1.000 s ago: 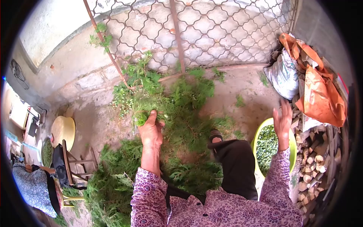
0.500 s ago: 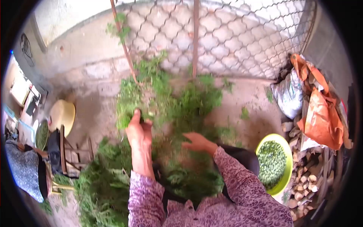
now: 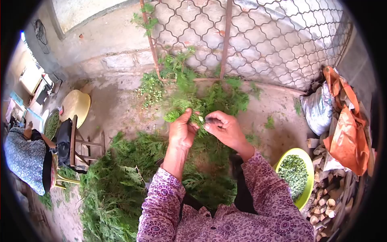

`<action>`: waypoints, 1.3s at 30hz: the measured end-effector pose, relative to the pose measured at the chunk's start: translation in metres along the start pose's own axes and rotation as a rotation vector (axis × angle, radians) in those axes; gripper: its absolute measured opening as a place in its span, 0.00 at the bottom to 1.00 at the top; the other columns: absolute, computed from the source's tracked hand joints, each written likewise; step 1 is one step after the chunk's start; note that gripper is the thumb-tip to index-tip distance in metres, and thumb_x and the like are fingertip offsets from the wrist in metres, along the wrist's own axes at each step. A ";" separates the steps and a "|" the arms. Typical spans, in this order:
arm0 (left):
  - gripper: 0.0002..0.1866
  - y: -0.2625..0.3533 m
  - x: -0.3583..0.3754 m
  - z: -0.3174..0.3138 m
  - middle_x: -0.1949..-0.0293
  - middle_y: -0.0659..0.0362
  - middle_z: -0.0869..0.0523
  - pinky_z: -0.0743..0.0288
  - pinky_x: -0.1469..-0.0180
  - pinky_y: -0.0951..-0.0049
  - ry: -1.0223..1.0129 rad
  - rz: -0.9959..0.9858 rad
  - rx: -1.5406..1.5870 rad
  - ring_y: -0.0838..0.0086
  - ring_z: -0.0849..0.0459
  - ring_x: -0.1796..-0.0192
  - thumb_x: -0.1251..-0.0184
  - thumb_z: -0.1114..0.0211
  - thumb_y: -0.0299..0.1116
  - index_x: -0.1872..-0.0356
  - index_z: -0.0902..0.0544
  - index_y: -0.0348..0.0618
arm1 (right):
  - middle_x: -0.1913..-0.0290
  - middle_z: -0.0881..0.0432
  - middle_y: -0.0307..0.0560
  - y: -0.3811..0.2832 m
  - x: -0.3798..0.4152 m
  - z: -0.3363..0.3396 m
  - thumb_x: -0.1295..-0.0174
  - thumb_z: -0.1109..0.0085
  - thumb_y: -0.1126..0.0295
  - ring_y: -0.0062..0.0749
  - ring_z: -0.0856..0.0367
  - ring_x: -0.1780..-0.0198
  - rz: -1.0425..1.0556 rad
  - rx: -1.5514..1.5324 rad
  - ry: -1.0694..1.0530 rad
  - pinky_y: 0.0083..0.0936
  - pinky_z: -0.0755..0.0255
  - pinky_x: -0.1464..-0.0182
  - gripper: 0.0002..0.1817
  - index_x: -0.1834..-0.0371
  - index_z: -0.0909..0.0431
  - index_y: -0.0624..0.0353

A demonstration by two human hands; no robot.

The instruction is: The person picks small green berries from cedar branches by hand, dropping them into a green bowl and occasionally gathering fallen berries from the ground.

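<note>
Near the middle of the head view, my left hand (image 3: 183,131) is closed around a feathery evergreen sprig (image 3: 177,111) with pale green bits on it. My right hand (image 3: 225,129) comes up to the sprig from the right, thumb and forefinger pinched together. What sits between those fingertips is too small to make out. Cut evergreen branches (image 3: 109,193) are heaped below and to the left of my hands. More loose greenery (image 3: 221,99) lies beyond them, by the wall. To the right, a yellow-green basin (image 3: 309,177) holds many small pale green pieces.
A metal lattice (image 3: 258,44) leans at the back wall. Split firewood (image 3: 326,201), an orange sack (image 3: 348,141) and a white sack (image 3: 317,109) line the right side. At left are a wooden chair (image 3: 74,141), a large yellow tub (image 3: 76,107) and another seated person (image 3: 26,157).
My hands were apart; the right one, then open and lower, has risen to the sprig in my left hand and closed. The camera view has shifted slightly.
</note>
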State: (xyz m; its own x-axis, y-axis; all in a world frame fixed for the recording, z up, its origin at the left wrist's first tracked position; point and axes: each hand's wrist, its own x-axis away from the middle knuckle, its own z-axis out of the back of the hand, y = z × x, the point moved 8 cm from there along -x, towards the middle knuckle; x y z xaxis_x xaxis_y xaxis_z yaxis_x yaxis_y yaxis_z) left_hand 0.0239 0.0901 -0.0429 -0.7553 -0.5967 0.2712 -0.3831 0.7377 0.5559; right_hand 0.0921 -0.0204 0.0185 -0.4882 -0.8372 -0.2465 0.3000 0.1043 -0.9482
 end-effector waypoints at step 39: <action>0.07 -0.024 0.006 -0.038 0.82 0.69 0.34 0.36 0.68 0.75 -0.366 0.164 0.158 0.79 0.34 0.74 0.39 0.42 0.37 0.68 0.28 0.48 | 0.70 0.24 0.35 0.053 0.028 0.015 0.42 0.42 0.61 0.16 0.27 0.75 -0.510 -0.765 -0.087 0.13 0.36 0.76 0.10 0.67 0.28 0.54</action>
State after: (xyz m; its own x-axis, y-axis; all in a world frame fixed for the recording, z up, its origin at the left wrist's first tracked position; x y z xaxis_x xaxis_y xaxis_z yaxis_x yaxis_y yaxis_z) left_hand 0.0486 0.0568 -0.0242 -0.9410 -0.3367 0.0332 -0.2974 0.8699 0.3935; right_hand 0.1066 -0.0465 -0.0357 -0.3398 -0.9134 0.2241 -0.5729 0.0120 -0.8196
